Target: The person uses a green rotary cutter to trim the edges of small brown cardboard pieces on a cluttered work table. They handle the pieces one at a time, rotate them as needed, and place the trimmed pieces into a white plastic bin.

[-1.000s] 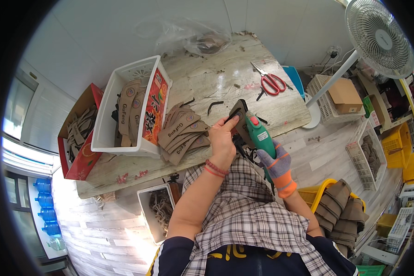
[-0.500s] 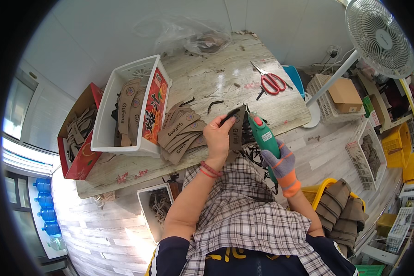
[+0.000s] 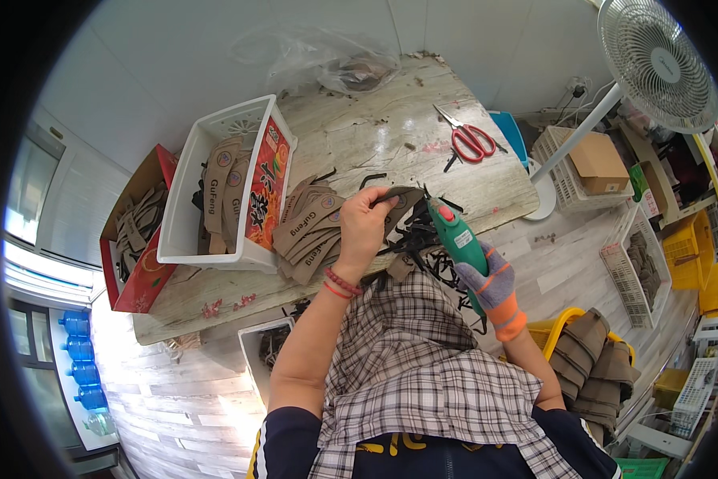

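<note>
My bare left hand (image 3: 363, 230) pinches a brown fabric piece (image 3: 405, 194) near its top end, its dark edge turned up. In my right hand (image 3: 493, 281), which wears a grey and orange glove, is a green handheld electric tool (image 3: 460, 239) with a red button. The tool's thin metal tip points up, just right of the fabric piece. Below, at the table's near edge, lies a tangle of black trimmings (image 3: 417, 231). Left of my left hand is a pile of printed brown fabric pieces (image 3: 315, 227).
On the table (image 3: 335, 132) lie red-handled scissors (image 3: 471, 140) and a clear plastic bag (image 3: 351, 72). A white basket (image 3: 215, 258) and a red box (image 3: 139, 291), both with fabric pieces, stand left. A fan (image 3: 658, 68) stands right; brown fabric (image 3: 595, 359) fills a yellow basket at lower right.
My left hand has moved left and slightly up, turning the fabric piece from hanging upright to slanted. The black trimmings beneath now show. My right hand and the tool have shifted slightly right.
</note>
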`<state>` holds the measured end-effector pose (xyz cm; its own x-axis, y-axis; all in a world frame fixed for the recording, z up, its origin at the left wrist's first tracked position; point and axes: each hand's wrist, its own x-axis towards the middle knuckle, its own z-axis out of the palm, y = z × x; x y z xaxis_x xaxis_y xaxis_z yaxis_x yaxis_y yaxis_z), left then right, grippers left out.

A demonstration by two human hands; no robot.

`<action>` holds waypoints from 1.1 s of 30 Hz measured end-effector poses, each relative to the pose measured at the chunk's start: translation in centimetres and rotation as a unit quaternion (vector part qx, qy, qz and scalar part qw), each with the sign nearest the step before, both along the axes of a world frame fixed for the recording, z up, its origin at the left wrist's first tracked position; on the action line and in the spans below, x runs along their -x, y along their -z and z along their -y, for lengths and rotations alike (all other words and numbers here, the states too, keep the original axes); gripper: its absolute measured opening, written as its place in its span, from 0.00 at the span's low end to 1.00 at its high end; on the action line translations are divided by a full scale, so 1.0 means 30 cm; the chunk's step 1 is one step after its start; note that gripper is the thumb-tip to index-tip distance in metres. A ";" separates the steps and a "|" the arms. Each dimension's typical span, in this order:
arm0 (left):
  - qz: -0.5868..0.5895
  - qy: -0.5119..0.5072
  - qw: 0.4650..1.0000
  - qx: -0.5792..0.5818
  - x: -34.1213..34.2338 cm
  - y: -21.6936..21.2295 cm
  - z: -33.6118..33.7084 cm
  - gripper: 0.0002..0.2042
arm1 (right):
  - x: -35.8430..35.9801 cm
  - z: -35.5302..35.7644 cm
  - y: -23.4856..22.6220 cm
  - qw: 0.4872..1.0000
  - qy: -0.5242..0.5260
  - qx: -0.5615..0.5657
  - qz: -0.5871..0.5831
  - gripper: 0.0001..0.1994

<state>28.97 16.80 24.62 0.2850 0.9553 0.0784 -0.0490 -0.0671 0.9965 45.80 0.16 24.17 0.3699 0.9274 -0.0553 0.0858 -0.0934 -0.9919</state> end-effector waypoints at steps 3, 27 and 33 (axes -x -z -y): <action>-0.048 0.022 0.997 -0.052 0.015 -0.016 -0.023 0.07 | -0.009 0.004 0.002 1.000 -0.010 -0.001 0.015 0.21; -0.348 0.068 0.835 -0.420 -0.143 0.097 0.181 0.16 | -0.066 0.072 0.054 0.992 0.107 0.001 -0.069 0.19; -0.371 0.012 0.869 -0.328 -0.170 0.177 0.132 0.16 | -0.082 0.090 0.078 0.990 0.123 0.012 -0.065 0.20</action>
<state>34.06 12.84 19.31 0.5096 0.7668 0.3902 0.5803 -0.6412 0.5021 48.28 -2.54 21.81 0.5725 0.8081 -0.1383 -0.0713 -0.1190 -0.9903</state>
